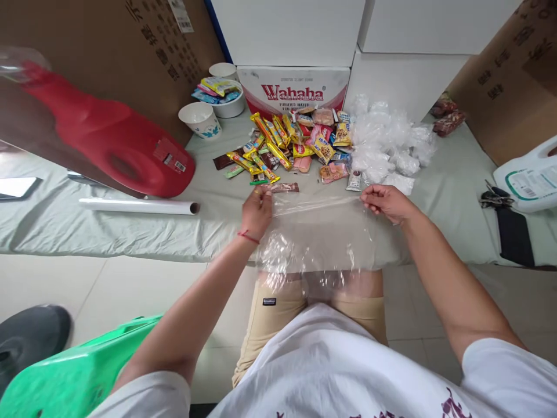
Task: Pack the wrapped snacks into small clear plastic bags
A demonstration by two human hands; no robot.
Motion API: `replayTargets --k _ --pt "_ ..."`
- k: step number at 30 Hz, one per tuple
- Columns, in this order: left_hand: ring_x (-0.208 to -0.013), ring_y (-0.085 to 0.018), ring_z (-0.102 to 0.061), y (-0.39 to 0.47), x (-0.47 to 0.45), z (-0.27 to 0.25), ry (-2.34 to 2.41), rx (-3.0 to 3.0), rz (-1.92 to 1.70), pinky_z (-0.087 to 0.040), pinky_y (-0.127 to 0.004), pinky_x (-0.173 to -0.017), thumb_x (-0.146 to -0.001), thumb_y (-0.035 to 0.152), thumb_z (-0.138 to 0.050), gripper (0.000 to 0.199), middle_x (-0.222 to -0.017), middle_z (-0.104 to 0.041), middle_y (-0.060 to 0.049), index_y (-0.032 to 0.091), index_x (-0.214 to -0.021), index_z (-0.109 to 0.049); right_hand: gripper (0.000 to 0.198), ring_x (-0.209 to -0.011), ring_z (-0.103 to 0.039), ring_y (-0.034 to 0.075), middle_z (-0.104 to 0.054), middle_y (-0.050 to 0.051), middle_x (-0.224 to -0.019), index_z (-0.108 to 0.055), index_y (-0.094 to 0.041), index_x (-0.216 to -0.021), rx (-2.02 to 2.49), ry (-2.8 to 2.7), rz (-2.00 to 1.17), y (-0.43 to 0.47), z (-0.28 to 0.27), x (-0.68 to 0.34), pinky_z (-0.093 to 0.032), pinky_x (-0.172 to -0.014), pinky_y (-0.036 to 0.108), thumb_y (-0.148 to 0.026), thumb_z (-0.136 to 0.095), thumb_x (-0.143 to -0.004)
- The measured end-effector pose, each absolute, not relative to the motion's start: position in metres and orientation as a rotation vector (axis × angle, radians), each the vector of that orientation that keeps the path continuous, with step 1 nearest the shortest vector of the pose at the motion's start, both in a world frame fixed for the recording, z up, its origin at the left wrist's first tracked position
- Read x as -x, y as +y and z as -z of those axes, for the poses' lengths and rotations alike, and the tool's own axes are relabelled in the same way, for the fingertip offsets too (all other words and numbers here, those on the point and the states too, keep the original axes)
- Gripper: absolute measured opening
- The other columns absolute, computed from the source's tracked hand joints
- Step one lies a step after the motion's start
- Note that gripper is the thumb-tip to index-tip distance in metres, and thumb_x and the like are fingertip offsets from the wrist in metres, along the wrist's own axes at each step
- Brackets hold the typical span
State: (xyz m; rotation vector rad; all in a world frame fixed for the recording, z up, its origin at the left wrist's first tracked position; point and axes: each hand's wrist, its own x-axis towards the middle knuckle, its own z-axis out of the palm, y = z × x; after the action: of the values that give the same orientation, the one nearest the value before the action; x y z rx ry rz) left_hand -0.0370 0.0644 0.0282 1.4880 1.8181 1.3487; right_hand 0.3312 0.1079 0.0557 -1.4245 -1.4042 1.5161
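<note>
Head view: clear bag (319,247) between left fingers (263,196), right fingers (371,196), across table edge (143,251).

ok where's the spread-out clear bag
In the head view, the clear bag is central, held between the left hand and right hand, nearer than the wrapped snacks.

The lower edge of the clear, thin plastic bag (317,241) is hard to make out against the lap, and heaped snacks hide the bottom of the red-and-white "Wahaha" cardboard carton (296,75). The left edge cuts the clear cap (20,62) of the red plastic jug (126,125), whose small white label (179,166) is too tiny to read; the right edge crops the white plastic jug with a green-ringed label (533,200).
</note>
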Motion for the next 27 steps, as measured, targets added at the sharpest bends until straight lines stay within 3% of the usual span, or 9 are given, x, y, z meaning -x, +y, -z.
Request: replayTargets --k 4,7,9,12,15,18,22,24,27 --pt "-0.101 -0.026 -0.063 0.092 0.018 0.002 1.929 -1.583 -1.288 -0.049 -0.041 -0.099 -0.095 0.029 -0.050 0.016 -0.096 -0.068 -0.009 0.022 -0.087 -0.063 0.019 -0.057 -0.049 0.012 -0.062 0.000 -0.065 -0.070 -0.018 -0.079 1.593 -1.667 -0.993 0.151 -0.044 -0.327 -0.042 -0.057 0.027 -0.035 -0.076 -0.078" --pt "-0.106 -0.028 -0.063 0.101 0.013 0.013 1.967 -1.579 -1.311 -0.049 -0.043 -0.103 -0.096 0.030 -0.049 0.016 -0.098 -0.066 -0.010 0.023 -0.089 -0.062 0.017 -0.077 -0.061 0.020 -0.069 0.008 -0.091 -0.075 -0.018 -0.091 1.606 -1.862 -0.411 0.151 -0.064 -0.320 -0.052 -0.077 0.037 -0.032 -0.066 -0.086" --pt "-0.106 -0.029 -0.063 0.103 0.015 0.013 1.986 -1.554 -1.318 -0.050 -0.044 -0.102 -0.094 0.030 -0.052 0.013 -0.104 -0.064 -0.012 0.022 -0.095 -0.062 0.024 -0.095 -0.065 0.026 -0.069 0.013 -0.108 -0.076 -0.019 -0.104 1.474 -1.991 -0.227 0.133 -0.076 -0.306 -0.053 -0.090 0.044 -0.032 -0.059 -0.094" --pt "-0.112 -0.030 -0.060 0.098 0.024 0.003 2.089 -1.501 -1.394 -0.049 -0.047 -0.104 -0.088 0.026 -0.059 0.024 -0.117 -0.058 -0.016 0.018 -0.111 -0.061 0.030 -0.121 -0.060 0.030 -0.068 0.013 -0.127 -0.072 -0.022 -0.122 1.101 -2.352 -0.379 0.084 -0.072 -0.276 -0.048 -0.108 0.051 -0.033 -0.055 -0.100" --pt "-0.127 -0.034 -0.052 0.075 0.032 -0.019 2.201 -1.595 -1.592 -0.041 -0.052 -0.114 -0.085 0.023 -0.061 0.039 -0.128 -0.055 -0.020 0.015 -0.123 -0.058 0.038 -0.136 -0.053 0.032 -0.059 0.016 -0.147 -0.067 -0.020 -0.134 0.911 -2.590 -0.619 0.031 -0.044 -0.254 -0.045 -0.115 0.056 -0.029 -0.060 -0.098" --pt "-0.128 -0.033 -0.056 0.041 0.029 -0.034 1.956 -2.003 -1.465 -0.038 -0.052 -0.115 -0.090 0.025 -0.058 0.029 -0.121 -0.064 -0.016 0.020 -0.117 -0.064 0.041 -0.143 -0.047 0.033 -0.054 0.018 -0.154 -0.066 -0.019 -0.137 0.892 -2.606 -0.769 0.001 -0.024 -0.255 -0.045 -0.115 0.056 -0.027 -0.063 -0.097" --pt "-0.135 -0.031 -0.059 0.006 0.024 -0.021 1.682 -2.294 -0.798 -0.032 -0.054 -0.120 -0.096 0.031 -0.051 0.031 -0.131 -0.072 -0.012 0.026 -0.120 -0.070 0.036 -0.126 -0.061 0.028 -0.068 0.012 -0.136 -0.067 -0.025 -0.135 0.940 -2.509 -0.814 0.028 -0.041 -0.271 -0.052 -0.105 0.047 -0.033 -0.057 -0.102" --pt "-0.141 -0.032 -0.055 -0.001 0.028 -0.008 1.753 -2.272 -0.594 -0.028 -0.059 -0.123 -0.099 0.035 -0.048 0.040 -0.146 -0.065 -0.014 0.026 -0.133 -0.067 0.033 -0.111 -0.066 0.027 -0.075 0.010 -0.119 -0.070 -0.026 -0.131 1.127 -2.473 -0.648 0.071 -0.056 -0.274 -0.052 -0.098 0.044 -0.030 -0.049 -0.105" --pt "-0.148 -0.031 -0.048 0.000 0.043 0.004 1.708 -2.299 -0.409 -0.025 -0.061 -0.125 -0.101 0.041 -0.045 0.049 -0.158 -0.054 -0.014 0.026 -0.145 -0.059 0.035 -0.115 -0.062 0.030 -0.072 0.011 -0.123 -0.072 -0.024 -0.127 1.406 -2.587 -0.320 0.149 -0.071 -0.267 -0.049 -0.096 0.041 -0.021 -0.049 -0.100"
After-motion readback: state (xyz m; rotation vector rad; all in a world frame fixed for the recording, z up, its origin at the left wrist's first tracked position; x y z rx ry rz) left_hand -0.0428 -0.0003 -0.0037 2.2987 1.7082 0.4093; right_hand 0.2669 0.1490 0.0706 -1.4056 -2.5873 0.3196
